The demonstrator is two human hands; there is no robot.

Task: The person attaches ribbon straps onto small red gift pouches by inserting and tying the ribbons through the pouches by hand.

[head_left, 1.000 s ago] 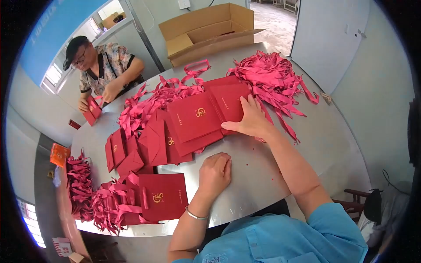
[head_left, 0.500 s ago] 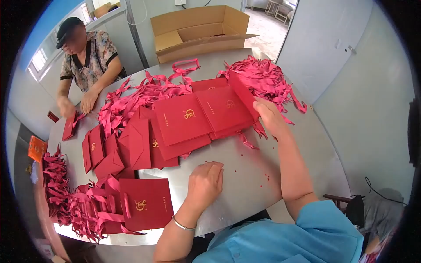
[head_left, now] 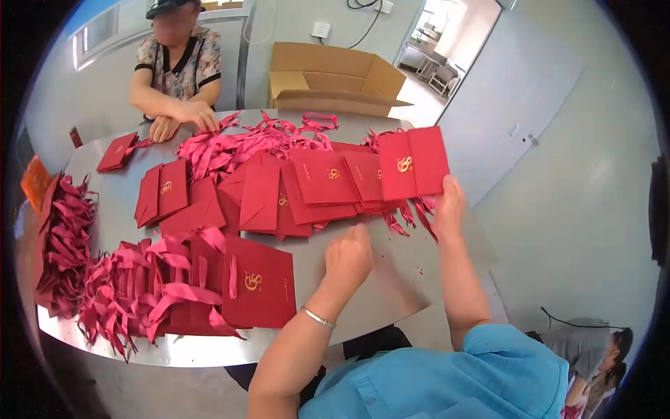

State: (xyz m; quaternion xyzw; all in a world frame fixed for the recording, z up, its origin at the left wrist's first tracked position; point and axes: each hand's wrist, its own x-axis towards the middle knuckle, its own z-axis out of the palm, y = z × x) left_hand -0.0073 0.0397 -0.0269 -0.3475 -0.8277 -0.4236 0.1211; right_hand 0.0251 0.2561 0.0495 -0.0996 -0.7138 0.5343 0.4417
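Observation:
My right hand (head_left: 450, 204) grips a flat red paper gift bag (head_left: 417, 164) by its lower right corner, raised above the table with its gold logo facing me. Fingers curled, my left hand (head_left: 349, 257) is over the bare metal near the table's middle; what it holds, if anything, is hidden. Beyond it, overlapping red bags (head_left: 326, 178) lie flat in a spread. To its left, a row of red bags with pink ribbon handles (head_left: 262, 283) leans together along the near edge.
Across the metal table (head_left: 118, 223), a co-worker (head_left: 178, 77) has both hands by a pile of pink ribbons (head_left: 237, 146) and a red bag (head_left: 117, 151). An open cardboard box (head_left: 335, 77) stands behind. More ribboned bags (head_left: 63, 244) line the left edge. Another person is partly visible lower right.
My right hand has lifted the bag and turned its printed face toward me. The co-worker's hands have moved from the bag toward the ribbons. The camera view has shifted.

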